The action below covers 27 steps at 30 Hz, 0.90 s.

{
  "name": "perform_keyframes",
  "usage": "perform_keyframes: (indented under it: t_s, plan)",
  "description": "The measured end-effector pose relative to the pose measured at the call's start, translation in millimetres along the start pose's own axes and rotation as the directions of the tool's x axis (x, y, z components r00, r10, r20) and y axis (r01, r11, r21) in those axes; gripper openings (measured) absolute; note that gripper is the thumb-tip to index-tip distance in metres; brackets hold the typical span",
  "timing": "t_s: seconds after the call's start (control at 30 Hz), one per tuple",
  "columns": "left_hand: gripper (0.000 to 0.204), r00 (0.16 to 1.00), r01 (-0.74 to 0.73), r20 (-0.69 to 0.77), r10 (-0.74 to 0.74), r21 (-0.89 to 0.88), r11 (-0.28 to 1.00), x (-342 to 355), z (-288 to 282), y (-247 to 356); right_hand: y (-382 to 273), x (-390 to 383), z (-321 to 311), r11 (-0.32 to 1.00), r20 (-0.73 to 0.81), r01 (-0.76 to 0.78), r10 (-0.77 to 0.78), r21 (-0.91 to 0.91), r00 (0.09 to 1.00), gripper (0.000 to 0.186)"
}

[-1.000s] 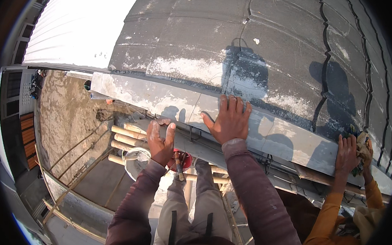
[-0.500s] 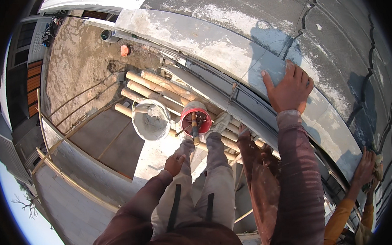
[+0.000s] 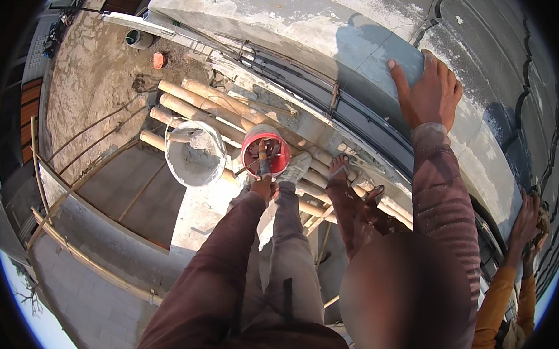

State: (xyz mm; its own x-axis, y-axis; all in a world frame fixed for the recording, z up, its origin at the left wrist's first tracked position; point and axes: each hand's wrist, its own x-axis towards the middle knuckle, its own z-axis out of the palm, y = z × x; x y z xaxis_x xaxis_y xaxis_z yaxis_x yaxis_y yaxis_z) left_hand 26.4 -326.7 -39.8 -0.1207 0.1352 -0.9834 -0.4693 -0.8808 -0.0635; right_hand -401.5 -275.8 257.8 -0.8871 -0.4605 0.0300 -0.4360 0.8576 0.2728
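My left hand (image 3: 264,187) reaches down to a red-rimmed bucket (image 3: 282,162). Its fingers close round the end of a tool handle (image 3: 263,159) wrapped in orange and grey, which sticks out of the bucket among other tools; the tool's working end is hidden. My right hand (image 3: 431,94) lies on the grey concrete ledge (image 3: 372,47), thumb spread from the fingers and nothing held. Left of the red bucket stands a pale bucket (image 3: 196,153) crusted with grey mortar.
Bamboo poles (image 3: 198,116) form the scaffold under the buckets, with a drop to the ground beyond. A person in sandals (image 3: 339,168) stands close at my right. Farther right, another person's hands (image 3: 525,223) are at the ledge. Grey roof tiles (image 3: 491,46) rise beyond it.
My left hand has moved from beside my leg down to the tool handle in the red bucket. My right hand stays on the ledge. The neighbouring person's blurred head has come into view.
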Motion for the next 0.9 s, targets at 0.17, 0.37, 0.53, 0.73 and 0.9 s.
perform_keyframes:
  t_s: [0.17, 0.37, 0.53, 0.73, 0.9]
  plan:
    - [0.02, 0.996, -0.069, 0.061, 0.071, -0.038, 0.997, -62.8, 3.6, 13.5, 9.2, -3.8, 9.3, 1.0, -0.018, -0.028, 0.028, -0.004, 0.999, 0.082]
    - [0.023, 0.99, -0.093, 0.102, 0.093, 0.004, 0.996, -163.5, 5.0, 0.0, 11.8, -6.4, 3.6, 0.99, -0.172, -0.002, 0.026, 0.143, 0.985, 0.074]
    - [0.027, 0.989, -0.014, 0.143, 0.028, -0.098, 0.995, -226.5, -11.8, -14.3, -9.6, -44.3, -44.8, 0.784, -0.482, 0.175, 0.174, 0.596, 0.859, 0.043]
    - [0.029, 0.981, 0.011, 0.194, -0.028, 0.088, 0.996, -326.1, -24.4, -33.9, -112.2, -255.7, -59.5, 0.306, 0.326, -0.315, 0.017, 0.899, 0.945, 0.033]
    - [0.027, 0.958, -0.156, 0.283, 0.039, 0.405, 0.901, -360.1, -36.0, -68.3, -154.8, -340.1, -5.5, -0.322, 0.879, -0.938, -0.401, 0.127, 0.257, 0.043]
